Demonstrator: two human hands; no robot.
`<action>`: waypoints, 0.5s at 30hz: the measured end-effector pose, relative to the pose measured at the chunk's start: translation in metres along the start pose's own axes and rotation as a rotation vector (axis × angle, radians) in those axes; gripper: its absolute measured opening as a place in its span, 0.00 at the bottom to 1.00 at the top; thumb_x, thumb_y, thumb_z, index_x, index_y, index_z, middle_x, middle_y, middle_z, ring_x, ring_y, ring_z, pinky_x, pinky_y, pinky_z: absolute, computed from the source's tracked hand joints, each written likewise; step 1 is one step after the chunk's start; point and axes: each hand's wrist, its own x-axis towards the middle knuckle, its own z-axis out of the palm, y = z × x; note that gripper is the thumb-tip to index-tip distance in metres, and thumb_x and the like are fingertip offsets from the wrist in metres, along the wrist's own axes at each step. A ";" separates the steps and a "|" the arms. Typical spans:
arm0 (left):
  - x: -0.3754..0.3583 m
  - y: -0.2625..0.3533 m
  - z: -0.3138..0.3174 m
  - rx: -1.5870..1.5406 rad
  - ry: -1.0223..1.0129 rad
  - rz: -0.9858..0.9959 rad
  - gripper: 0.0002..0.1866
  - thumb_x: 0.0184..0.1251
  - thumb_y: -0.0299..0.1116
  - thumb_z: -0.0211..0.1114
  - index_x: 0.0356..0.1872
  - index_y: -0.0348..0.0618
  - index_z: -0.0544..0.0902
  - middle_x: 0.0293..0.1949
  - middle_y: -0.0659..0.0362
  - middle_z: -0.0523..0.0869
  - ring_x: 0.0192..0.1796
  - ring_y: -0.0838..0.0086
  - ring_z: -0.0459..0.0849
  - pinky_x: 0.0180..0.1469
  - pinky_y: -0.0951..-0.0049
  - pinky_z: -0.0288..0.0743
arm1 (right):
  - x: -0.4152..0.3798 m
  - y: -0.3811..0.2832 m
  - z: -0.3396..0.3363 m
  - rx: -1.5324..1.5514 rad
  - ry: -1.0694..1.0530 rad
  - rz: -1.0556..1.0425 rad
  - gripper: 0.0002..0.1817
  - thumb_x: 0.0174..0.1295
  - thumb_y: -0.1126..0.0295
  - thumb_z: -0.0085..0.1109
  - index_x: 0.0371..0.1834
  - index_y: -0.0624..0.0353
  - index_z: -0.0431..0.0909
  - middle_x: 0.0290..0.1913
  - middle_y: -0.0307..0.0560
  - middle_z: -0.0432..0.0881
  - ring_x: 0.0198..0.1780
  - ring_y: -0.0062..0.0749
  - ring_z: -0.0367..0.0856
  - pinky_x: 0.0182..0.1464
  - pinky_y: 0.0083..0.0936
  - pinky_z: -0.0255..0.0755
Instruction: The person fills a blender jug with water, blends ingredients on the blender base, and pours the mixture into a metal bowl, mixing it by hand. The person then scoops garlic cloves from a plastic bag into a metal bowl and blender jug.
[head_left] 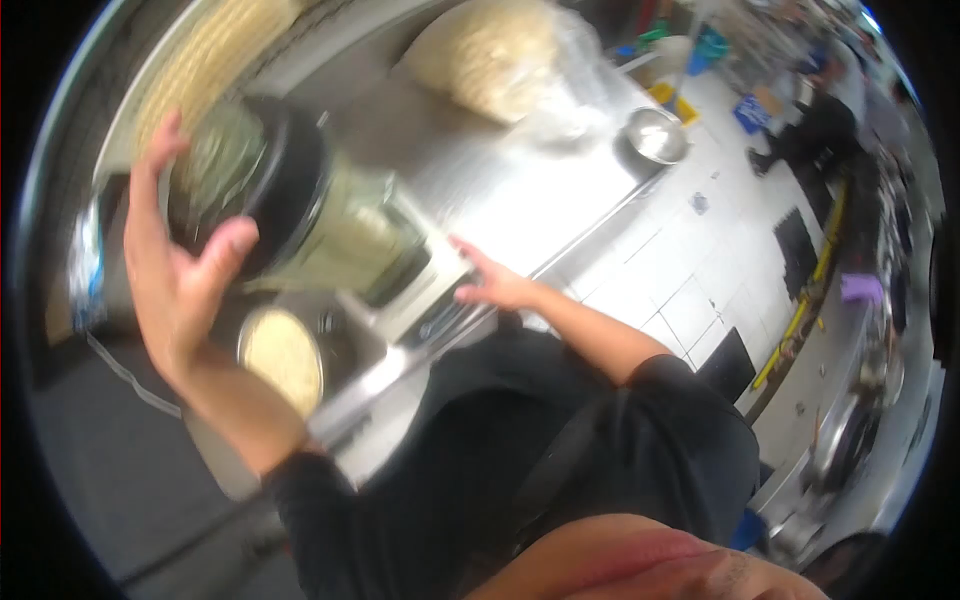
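Left grip [182, 275], spread wide, empty, partly hides the blurred blender [350, 235]; right grip [495, 284] curls at its base [405, 308], hold unclear; bag [495, 60] beyond it.

The counter [480, 190] is shiny metal, the bag [515, 65] at twelve o'clock clear plastic. At ten the jug [345, 232] looks glossy; at six the shirt [520, 410] is matt cloth.

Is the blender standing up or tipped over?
Standing up, as far as the blur shows: its base is on the counter, and the jar rises from it to a dark top. The right hand is at the base.
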 end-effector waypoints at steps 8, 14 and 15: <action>0.021 0.028 -0.009 0.193 -0.337 -0.006 0.53 0.33 0.69 0.74 0.62 0.45 0.75 0.61 0.46 0.72 0.66 0.53 0.72 0.67 0.59 0.62 | 0.038 -0.142 -0.048 0.086 0.268 -0.439 0.47 0.48 0.49 0.74 0.68 0.59 0.63 0.64 0.49 0.70 0.66 0.39 0.68 0.65 0.35 0.64; 0.016 0.012 -0.011 0.174 -0.322 0.057 0.47 0.36 0.58 0.76 0.62 0.46 0.75 0.58 0.48 0.74 0.62 0.52 0.73 0.65 0.59 0.64 | 0.077 -0.214 -0.014 -0.020 0.377 -0.549 0.33 0.46 0.51 0.77 0.47 0.61 0.74 0.45 0.45 0.78 0.47 0.31 0.76 0.50 0.28 0.71; 0.013 0.010 -0.008 0.132 -0.309 0.052 0.45 0.38 0.56 0.76 0.62 0.46 0.76 0.58 0.49 0.75 0.62 0.51 0.73 0.64 0.59 0.65 | 0.086 -0.206 -0.011 0.064 0.420 -0.531 0.31 0.46 0.51 0.77 0.44 0.62 0.74 0.44 0.44 0.78 0.47 0.29 0.75 0.49 0.28 0.71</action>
